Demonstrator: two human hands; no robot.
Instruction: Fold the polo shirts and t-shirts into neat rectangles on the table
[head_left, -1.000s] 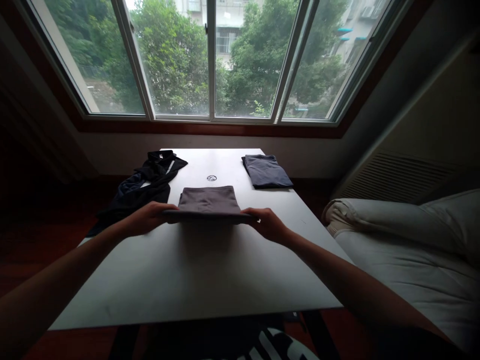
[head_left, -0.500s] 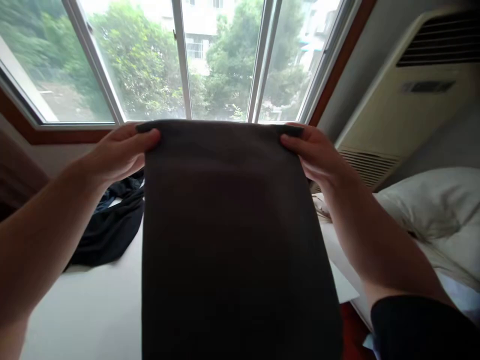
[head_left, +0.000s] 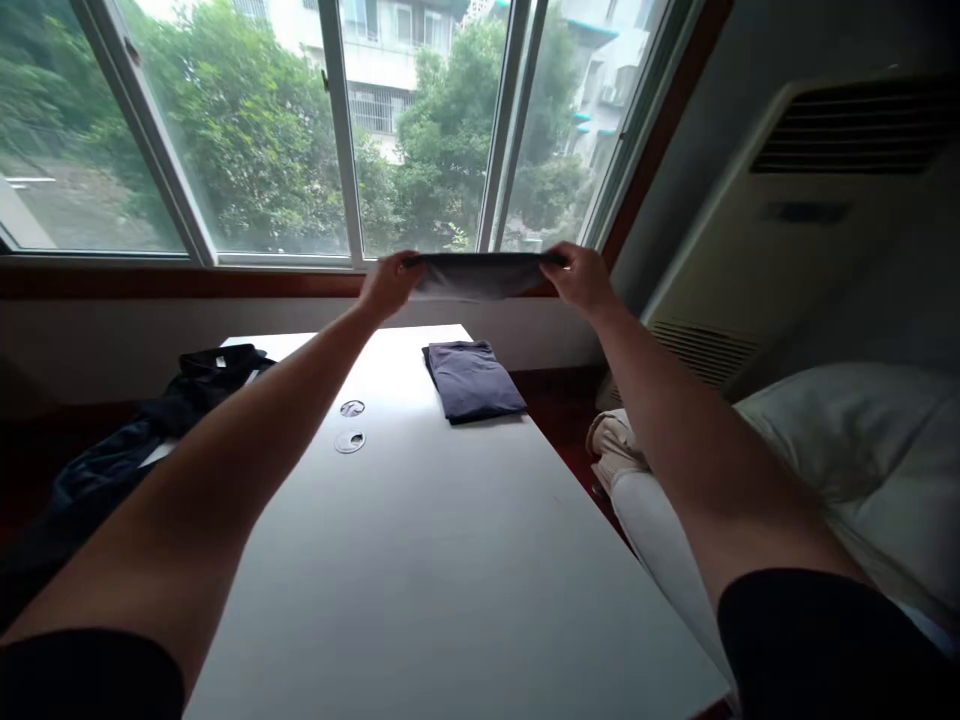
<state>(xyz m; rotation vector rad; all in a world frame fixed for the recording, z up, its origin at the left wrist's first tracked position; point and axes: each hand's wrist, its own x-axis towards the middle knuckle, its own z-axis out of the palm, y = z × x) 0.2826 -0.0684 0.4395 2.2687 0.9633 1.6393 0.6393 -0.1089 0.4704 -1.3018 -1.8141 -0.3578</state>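
Both arms are stretched out toward the window, holding a dark grey piece of cloth [head_left: 480, 275] by its two upper corners. My left hand [head_left: 391, 285] pinches the left corner, and my right hand [head_left: 579, 278] pinches the right one. Between them the cloth's top edge is taut; its lower part looks swung away and foreshortened, so what garment it is cannot be made out. Below it, on the far right of the white table [head_left: 450, 560], lies a folded dark grey-purple garment [head_left: 476, 380].
Dark clothes [head_left: 172, 400] lie heaped at the table's left. Two round metal-rimmed inserts [head_left: 350, 441] are set in the tabletop. A window [head_left: 420, 130] spans the back. A pale floor-standing air unit [head_left: 750, 250] and a light cushioned seat [head_left: 862, 470] are on the right.
The cloth hung long and close, covering the view's middle; now it is farther off, swung up toward the window. Both hands moved forward and nearer each other, uncovering the table and folded garment.
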